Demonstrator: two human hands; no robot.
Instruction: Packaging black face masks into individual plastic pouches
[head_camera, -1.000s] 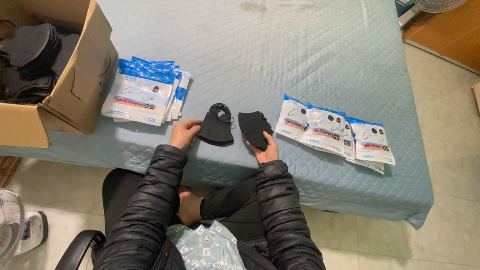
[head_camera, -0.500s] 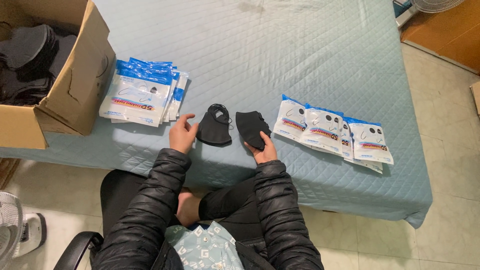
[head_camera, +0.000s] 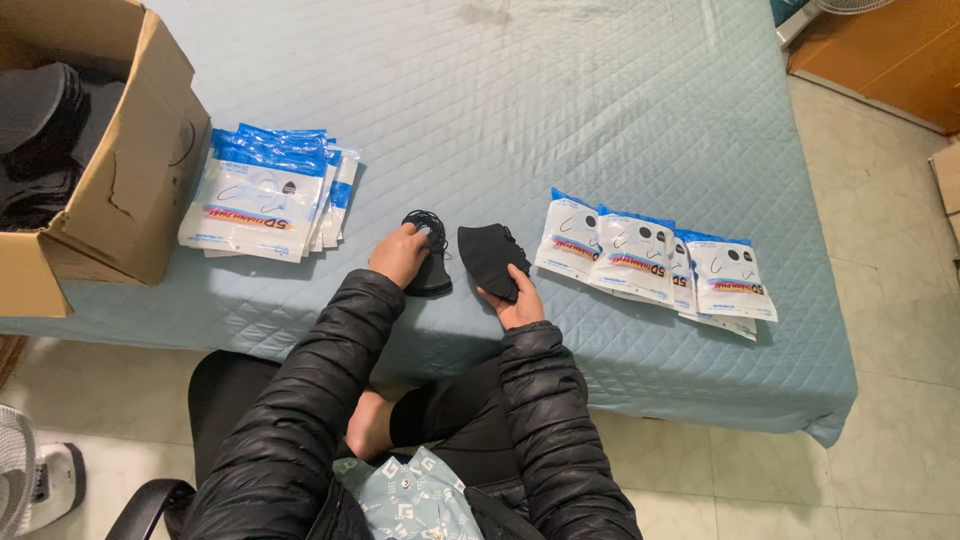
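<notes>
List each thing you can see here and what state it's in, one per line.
Left hand: resting on a folded black mask.
Right hand: palm up, holding a second black mask.
Box: open, dark masks inside.
Left packets: stacked, flat on the bed.
Right packets: overlapping in a row.
Bed cover: spread flat.

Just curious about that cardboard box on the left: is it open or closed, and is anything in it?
Open and not empty. The cardboard box has its flaps standing up, and dark masks are piled inside.
</notes>
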